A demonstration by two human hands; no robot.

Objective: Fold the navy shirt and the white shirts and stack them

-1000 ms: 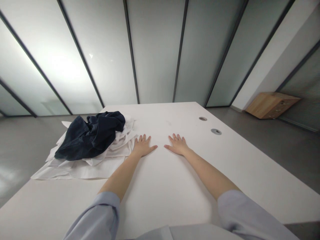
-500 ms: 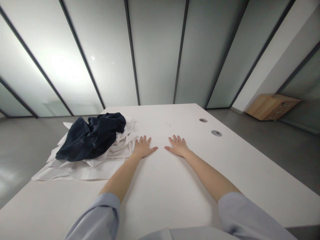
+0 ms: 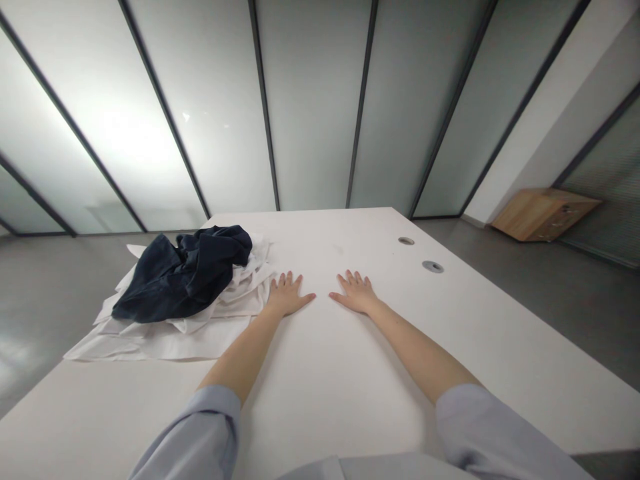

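Observation:
My left hand (image 3: 286, 295) lies flat on the white table (image 3: 330, 380), fingers spread, holding nothing. Close to its left side are the crumpled white cloths (image 3: 245, 293); whether the fingers touch them I cannot tell. On top of those cloths sits a bunched dark navy cloth (image 3: 187, 273), its kind not clear from its folds. My right hand (image 3: 356, 293) also rests palm down with fingers apart, a short way to the right of the left one, and nothing is in it.
Two round cable holes (image 3: 433, 267) are set in the table's right side. Beyond the far edge stands a frosted glass wall (image 3: 315, 120) with dark frames. A wooden drawer cabinet (image 3: 535, 213) is on the floor at the right.

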